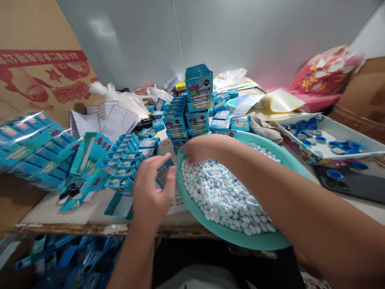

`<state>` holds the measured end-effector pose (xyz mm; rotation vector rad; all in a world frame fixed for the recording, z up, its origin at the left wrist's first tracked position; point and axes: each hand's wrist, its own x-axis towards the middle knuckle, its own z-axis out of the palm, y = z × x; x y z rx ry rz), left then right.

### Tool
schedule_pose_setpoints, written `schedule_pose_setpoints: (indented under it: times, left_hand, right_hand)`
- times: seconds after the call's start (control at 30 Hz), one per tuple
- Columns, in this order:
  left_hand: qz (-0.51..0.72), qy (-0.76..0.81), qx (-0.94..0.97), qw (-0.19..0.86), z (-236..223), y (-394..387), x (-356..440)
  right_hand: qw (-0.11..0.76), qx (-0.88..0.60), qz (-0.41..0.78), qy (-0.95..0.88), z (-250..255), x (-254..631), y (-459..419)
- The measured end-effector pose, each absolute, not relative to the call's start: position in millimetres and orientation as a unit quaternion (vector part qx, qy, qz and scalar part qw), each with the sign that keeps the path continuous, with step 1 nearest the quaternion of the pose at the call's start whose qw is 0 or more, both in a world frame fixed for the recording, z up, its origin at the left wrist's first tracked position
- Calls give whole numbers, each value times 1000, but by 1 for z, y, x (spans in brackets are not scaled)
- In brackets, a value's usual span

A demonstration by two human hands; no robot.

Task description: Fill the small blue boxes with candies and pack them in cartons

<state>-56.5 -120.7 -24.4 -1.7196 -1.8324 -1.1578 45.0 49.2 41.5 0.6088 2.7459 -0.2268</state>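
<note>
My left hand (152, 186) is beside a small blue box (164, 173) on the table, thumb and forefinger apart. The box is partly hidden behind those fingers, and the hand is slightly blurred. My right hand (197, 149) reaches over a turquoise basin (240, 240) to its far left rim. Its fingers are curled together, pointing down, and whatever is in them is hidden. White and pale blue candies (222, 192) fill much of the basin, under my right forearm.
Printed candy boxes (199, 89) are stacked behind the basin. Rows of small boxes (122, 164) and an open display carton (90, 154) stand at left. A white tray (327, 138) with blue caps is at right, near a dark flat device (357, 180). Blue packaging pieces (69, 257) lie below the table edge.
</note>
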Motion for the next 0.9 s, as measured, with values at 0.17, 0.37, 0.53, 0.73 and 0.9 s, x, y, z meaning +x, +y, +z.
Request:
schedule_pose_setpoints:
  times: [0.17,0.37,0.53,0.73,0.9]
  left_hand:
    - [-479,-712,-468,209,-24,-134,-96]
    - [-470,-749,-416,211,-26,-142,-119]
    - [-448,-760,-440,169,-29,-137,-120]
    - [-352,-812,-462,-60,-48,-128,-125]
    - [-354,-827,-435,-27,-43,-139,-128]
  right_hand:
    - [153,239,-109,953,44,49,51]
    - [161,224,-105,955,42,48,56]
    - [169,221,-98,956,43,48,56]
    - [185,220,-94,953,49,48,52]
    - [191,206,-86,956,47,46,52]
